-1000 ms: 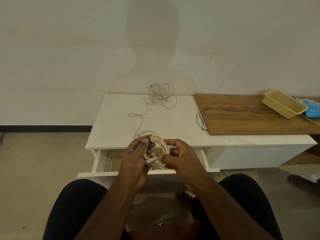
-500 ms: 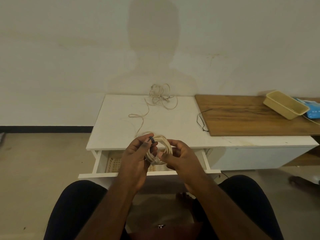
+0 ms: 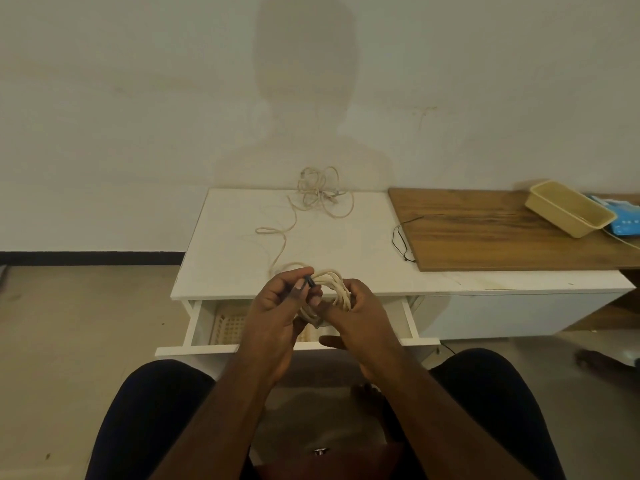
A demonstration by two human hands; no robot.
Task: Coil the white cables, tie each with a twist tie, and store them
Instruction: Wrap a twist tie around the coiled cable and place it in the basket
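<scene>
Coiled white cable [image 3: 332, 289] held in front of the white bench [image 3: 346, 244], above its open drawer [image 3: 207, 327]. Right hand [image 3: 353, 317] fingers curled round the coil's right side. Left hand [image 3: 277, 306] pinches a small dark twist tie [image 3: 308, 281] at the coil's top-left. A loose strand runs from the coil to a tangled white cable [image 3: 320, 192] at the bench's back edge. Pale plastic basket [image 3: 230, 323] sits in the drawer. Wooden board [image 3: 485, 230] on the bench's right w/ yellow plastic tray [image 3: 568, 211]; thin black cord [image 3: 400, 237] beside the board.
</scene>
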